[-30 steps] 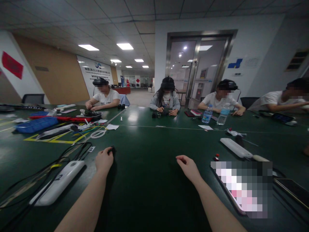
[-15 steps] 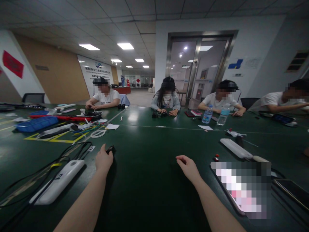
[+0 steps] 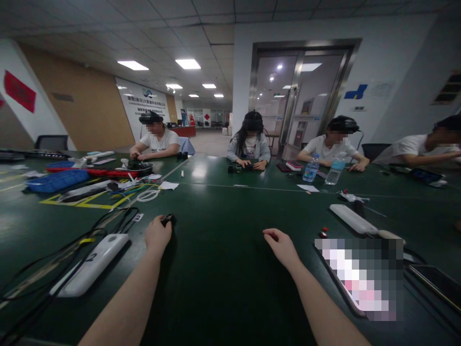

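My left hand (image 3: 157,234) rests on the dark green table (image 3: 219,269), its fingers closed round a small black block-like object (image 3: 168,220). Most of that object is covered by the fingers, so its exact kind is hidden. To the right, my right hand (image 3: 281,246) lies on its side on the table with the fingers curled together. Nothing shows in it. The bare table top lies between the two hands. Left of my left hand is a white power bank (image 3: 94,266) marked 2, with black cables (image 3: 54,259) running over it.
At right lie a phone with a blurred screen (image 3: 345,278), a dark phone (image 3: 437,283) and a long white device (image 3: 353,219). Two water bottles (image 3: 334,171) stand farther back. A blue tray (image 3: 57,180) sits at left. Several people in headsets sit across the table.
The camera view has shifted slightly. My left hand has turned a little, and more of the black object shows beyond its fingers. My right hand stays nearly the same.
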Action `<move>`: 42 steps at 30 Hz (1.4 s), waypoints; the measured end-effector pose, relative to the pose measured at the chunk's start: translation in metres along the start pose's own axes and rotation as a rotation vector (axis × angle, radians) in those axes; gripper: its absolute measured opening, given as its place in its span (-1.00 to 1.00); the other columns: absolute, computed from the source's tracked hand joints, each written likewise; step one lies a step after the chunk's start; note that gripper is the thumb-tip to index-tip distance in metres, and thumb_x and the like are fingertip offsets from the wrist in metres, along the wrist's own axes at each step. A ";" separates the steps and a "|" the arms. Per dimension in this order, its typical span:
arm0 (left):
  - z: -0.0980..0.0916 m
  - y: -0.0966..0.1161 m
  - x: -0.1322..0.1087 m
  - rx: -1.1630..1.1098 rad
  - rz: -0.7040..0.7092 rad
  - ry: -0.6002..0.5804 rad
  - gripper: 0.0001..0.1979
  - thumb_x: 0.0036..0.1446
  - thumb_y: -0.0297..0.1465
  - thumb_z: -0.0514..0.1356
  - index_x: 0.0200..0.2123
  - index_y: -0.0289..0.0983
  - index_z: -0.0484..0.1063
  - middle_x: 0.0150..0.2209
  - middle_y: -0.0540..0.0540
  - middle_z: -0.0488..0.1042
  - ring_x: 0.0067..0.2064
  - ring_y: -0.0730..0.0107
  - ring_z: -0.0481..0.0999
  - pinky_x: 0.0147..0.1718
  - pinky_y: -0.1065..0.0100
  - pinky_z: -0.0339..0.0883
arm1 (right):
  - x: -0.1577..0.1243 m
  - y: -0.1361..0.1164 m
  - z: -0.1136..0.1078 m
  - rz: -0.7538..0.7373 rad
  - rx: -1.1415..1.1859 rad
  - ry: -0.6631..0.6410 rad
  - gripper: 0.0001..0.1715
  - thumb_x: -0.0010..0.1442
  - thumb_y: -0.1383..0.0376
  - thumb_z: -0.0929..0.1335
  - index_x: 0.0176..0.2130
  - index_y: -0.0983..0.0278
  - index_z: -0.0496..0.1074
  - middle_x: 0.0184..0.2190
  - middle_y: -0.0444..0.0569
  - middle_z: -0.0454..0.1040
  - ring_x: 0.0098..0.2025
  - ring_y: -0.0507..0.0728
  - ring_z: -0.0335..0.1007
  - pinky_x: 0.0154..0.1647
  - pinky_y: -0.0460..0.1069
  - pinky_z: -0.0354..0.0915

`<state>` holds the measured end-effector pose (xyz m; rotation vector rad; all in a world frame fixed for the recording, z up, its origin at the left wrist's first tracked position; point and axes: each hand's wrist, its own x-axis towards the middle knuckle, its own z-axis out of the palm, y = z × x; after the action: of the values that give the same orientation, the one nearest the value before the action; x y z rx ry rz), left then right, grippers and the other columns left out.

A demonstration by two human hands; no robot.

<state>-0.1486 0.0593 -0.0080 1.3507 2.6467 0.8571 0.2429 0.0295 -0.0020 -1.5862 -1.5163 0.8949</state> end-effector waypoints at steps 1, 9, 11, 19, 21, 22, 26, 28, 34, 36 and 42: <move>0.001 0.003 -0.002 -0.010 0.007 -0.012 -0.56 0.13 -0.29 0.03 0.06 -0.36 0.27 0.00 -0.31 0.38 0.03 0.01 0.36 -0.05 0.13 0.24 | 0.000 0.000 0.000 -0.001 0.003 0.004 -0.74 0.07 0.25 0.30 -0.21 0.20 0.47 -0.25 -0.08 0.49 -0.19 0.14 0.40 -0.15 0.07 0.29; 0.017 0.064 -0.077 -0.295 0.515 -0.447 -0.51 0.07 -0.39 0.15 0.11 -0.23 0.19 -0.01 -0.13 0.42 0.03 0.30 0.39 -0.01 0.30 0.24 | -0.002 -0.002 0.003 -0.015 0.006 0.005 -0.77 0.06 0.26 0.32 -0.23 0.19 0.48 -0.24 -0.09 0.48 -0.15 0.14 0.38 -0.12 0.06 0.27; 0.017 0.079 -0.101 -0.396 0.698 -0.671 -0.47 0.05 -0.38 0.18 0.12 -0.15 0.18 0.01 -0.08 0.41 0.05 0.32 0.37 0.04 0.28 0.20 | -0.005 -0.005 0.006 -0.060 -0.004 -0.030 -0.75 0.06 0.26 0.31 -0.21 0.19 0.47 -0.24 -0.09 0.47 -0.16 0.13 0.37 -0.12 0.05 0.27; 0.012 0.091 -0.125 -0.561 0.793 -0.890 -0.45 -0.02 -0.47 0.22 0.08 -0.19 0.20 0.03 -0.12 0.38 0.08 0.31 0.33 0.12 0.20 0.12 | -0.026 -0.033 0.018 -0.315 -0.110 -0.396 -0.69 0.00 0.22 0.37 -0.18 0.13 0.48 -0.16 -0.07 0.40 -0.13 0.14 0.31 -0.12 0.04 0.23; 0.013 0.090 -0.123 -0.557 0.792 -0.899 -0.46 -0.01 -0.46 0.22 0.08 -0.19 0.19 0.03 -0.12 0.37 0.09 0.30 0.33 0.12 0.19 0.13 | -0.030 -0.038 0.021 -0.324 -0.148 -0.404 -0.70 -0.01 0.21 0.38 -0.20 0.12 0.49 -0.16 -0.07 0.38 -0.11 0.15 0.29 -0.09 0.06 0.22; 0.014 0.089 -0.123 -0.557 0.792 -0.900 -0.45 -0.01 -0.45 0.22 0.08 -0.18 0.19 0.03 -0.11 0.37 0.09 0.30 0.32 0.12 0.18 0.13 | -0.031 -0.041 0.022 -0.319 -0.171 -0.396 -0.72 -0.02 0.21 0.39 -0.22 0.12 0.49 -0.17 -0.08 0.38 -0.10 0.16 0.28 -0.08 0.07 0.22; 0.019 0.087 -0.121 -0.583 0.817 -0.898 -0.45 0.00 -0.44 0.22 0.09 -0.18 0.17 0.04 -0.12 0.37 0.09 0.29 0.32 0.11 0.17 0.14 | -0.028 -0.042 0.028 -0.300 -0.156 -0.358 -0.80 0.00 0.20 0.37 -0.28 0.14 0.49 -0.21 -0.09 0.41 -0.14 0.14 0.30 -0.12 0.05 0.23; 0.020 0.086 -0.120 -0.597 0.823 -0.899 -0.44 -0.01 -0.45 0.23 0.09 -0.19 0.17 0.03 -0.13 0.37 0.08 0.30 0.33 0.12 0.17 0.13 | -0.021 -0.035 0.027 -0.248 -0.018 -0.263 -0.75 0.03 0.17 0.35 -0.24 0.18 0.46 -0.23 -0.07 0.43 -0.19 0.12 0.33 -0.15 0.03 0.25; 0.013 0.088 -0.121 -0.561 0.776 -0.922 -0.43 -0.01 -0.44 0.22 0.10 -0.18 0.16 0.04 -0.12 0.37 0.08 0.30 0.33 0.11 0.17 0.13 | 0.008 0.004 0.007 0.046 0.350 0.195 -0.46 0.01 0.00 0.32 -0.08 0.23 0.40 -0.12 0.01 0.46 -0.11 0.18 0.37 -0.22 0.01 0.30; 0.010 0.089 -0.122 -0.546 0.764 -0.929 -0.44 0.01 -0.43 0.22 0.10 -0.17 0.15 0.05 -0.10 0.36 0.09 0.30 0.32 0.12 0.17 0.12 | 0.013 0.013 0.004 0.070 0.354 0.211 -0.43 0.00 -0.04 0.31 -0.08 0.22 0.41 -0.11 0.01 0.46 -0.13 0.18 0.39 -0.26 0.01 0.32; 0.004 0.091 -0.123 -0.524 0.753 -0.940 -0.44 0.02 -0.42 0.21 0.10 -0.17 0.14 0.05 -0.10 0.35 0.10 0.31 0.31 0.12 0.20 0.12 | 0.010 0.011 0.003 0.134 0.408 0.168 -0.40 -0.03 -0.01 0.36 -0.05 0.24 0.37 -0.03 0.03 0.43 -0.05 0.21 0.36 -0.21 0.02 0.33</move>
<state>-0.0045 0.0101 0.0089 1.9213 1.1280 0.6207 0.2455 0.0393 -0.0132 -1.4301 -1.0415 1.0414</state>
